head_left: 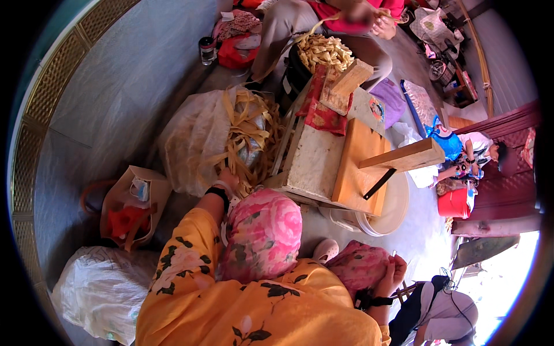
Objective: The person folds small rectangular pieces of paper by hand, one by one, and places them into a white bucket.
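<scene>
While the left hand (228, 180) is pushed into the pile of long yellow straw strips (245, 138) on the big clear bag, its grip cannot be told; something small is pinched in the closed right hand (395, 270) near the pink flowered knee.

Brown paper bag (124, 199) at left; white sack (101, 288) below it.

Two hands: left hand (228, 180), right hand (393, 271). One strip-filled sack (196, 138) at left fingers. One wooden bench (340, 164). Two wooden blocks. One white basin (386, 213). One paper bag (130, 205).
</scene>
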### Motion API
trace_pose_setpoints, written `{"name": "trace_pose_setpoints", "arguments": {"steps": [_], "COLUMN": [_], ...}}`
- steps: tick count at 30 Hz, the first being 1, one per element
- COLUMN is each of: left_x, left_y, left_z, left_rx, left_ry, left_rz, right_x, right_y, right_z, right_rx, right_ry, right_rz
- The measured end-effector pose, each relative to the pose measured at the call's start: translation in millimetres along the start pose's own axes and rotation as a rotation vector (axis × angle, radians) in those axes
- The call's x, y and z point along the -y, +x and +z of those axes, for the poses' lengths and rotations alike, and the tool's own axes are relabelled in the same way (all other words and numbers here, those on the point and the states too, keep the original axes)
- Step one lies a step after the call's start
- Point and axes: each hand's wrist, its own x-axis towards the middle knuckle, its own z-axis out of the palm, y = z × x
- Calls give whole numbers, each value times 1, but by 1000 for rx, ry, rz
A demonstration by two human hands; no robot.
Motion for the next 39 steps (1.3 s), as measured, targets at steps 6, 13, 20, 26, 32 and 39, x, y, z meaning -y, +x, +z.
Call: {"name": "trace_pose_setpoints", "arguments": {"steps": [6, 13, 20, 26, 32, 39], "left_x": [-42, -175, -215, -185, -164, -150], "left_y": [-23, -201, -342, -388, -365, -340], "left_z": [-43, -160, -113, -7, -9, 11], "left_rx": [-74, 153, 633, 792, 247, 141], "left_ry": [-707, -1247, -1333, -944, 132, -31], "left_rz": [479, 958, 1027, 1042, 1391, 1600], "right_x": [-9, 4, 59, 113, 112, 87], "right_y": [7, 9, -17, -55, -51, -46], "right_z": [6, 32, 38, 58, 53, 67], "right_rx": [84, 208, 516, 909, 718, 857], "right_ry": [-176, 36, -139, 177, 539, 559], "right_rz": [-105, -106, -324, -528, -222, -48]}}
